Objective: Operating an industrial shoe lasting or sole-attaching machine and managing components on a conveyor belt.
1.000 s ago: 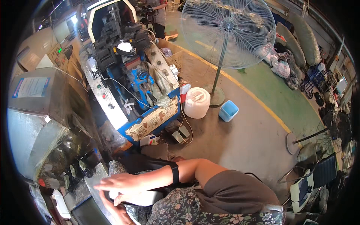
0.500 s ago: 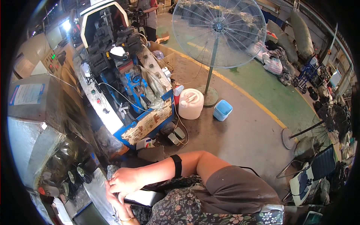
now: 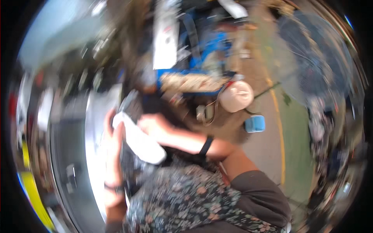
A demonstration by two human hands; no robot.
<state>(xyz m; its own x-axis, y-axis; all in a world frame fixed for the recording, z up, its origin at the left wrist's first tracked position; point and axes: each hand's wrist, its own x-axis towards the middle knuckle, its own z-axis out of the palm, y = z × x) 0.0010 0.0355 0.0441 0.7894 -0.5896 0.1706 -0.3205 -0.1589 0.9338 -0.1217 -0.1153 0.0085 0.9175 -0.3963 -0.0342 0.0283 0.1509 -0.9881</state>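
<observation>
A long white piece (image 3: 140, 143) with rounded ends slants in front of my body, too smeared to tell its kind. My left hand (image 3: 113, 134) grips its far end, the thumb lying along its edge. Against the piece's right side, or just beside it, is my right hand (image 3: 153, 126); its fingers are blurred, and whether they hold it I cannot tell. Just beyond both hands sits a grey, clear-looking bundle (image 3: 132, 104), perhaps plastic wrapped. To the left of my left hand runs a bright pale worktop (image 3: 95, 143).
A blue-framed machine (image 3: 194, 82) stands ahead. On the floor to its right are a pinkish-white jug (image 3: 237, 97) and a light blue bucket (image 3: 255, 124). A large stand fan (image 3: 311, 62) is at the far right. A dark grey panel (image 3: 70, 147) lies left.
My view has swung left and down, so the machine, jug and fan shift rightward. My hands have moved apart, and the white piece now shows nearly whole between them.
</observation>
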